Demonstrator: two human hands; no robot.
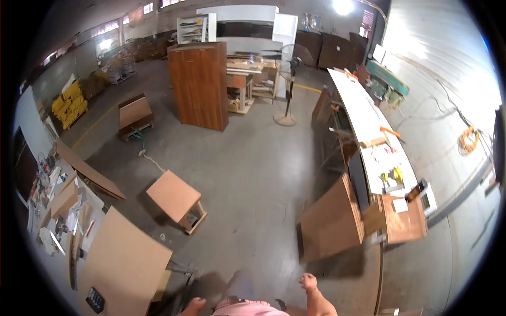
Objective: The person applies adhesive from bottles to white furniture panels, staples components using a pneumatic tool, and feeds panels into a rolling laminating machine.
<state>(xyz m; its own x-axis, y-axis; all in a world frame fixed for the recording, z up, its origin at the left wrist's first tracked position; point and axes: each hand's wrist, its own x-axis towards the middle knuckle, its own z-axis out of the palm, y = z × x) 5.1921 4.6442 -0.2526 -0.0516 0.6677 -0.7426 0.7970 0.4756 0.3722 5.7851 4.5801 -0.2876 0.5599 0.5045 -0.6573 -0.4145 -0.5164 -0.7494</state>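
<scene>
My right hand (308, 282) hangs low in front of my body at the right. Its fingers are loosely curled in, and I see nothing in them. My left hand (196, 304) is at the lower edge, small and partly cut off, with its fingers folded. Neither hand touches anything. Nearest the left hand is a table with a large brown board (124, 253) on top. A dark calculator-like keypad (95, 299) lies on that board. To the right of my right hand, a stack of brown panels (332, 224) leans against a bench.
A small wooden cabinet (174, 195) sits on the floor ahead. Beyond it are a tall brown cabinet (197, 87), a pedestal fan (288, 100) and a low trolley-like unit (135, 113). A long white workbench (369, 116) with tools runs along the right. A cluttered bench (97, 203) stands left.
</scene>
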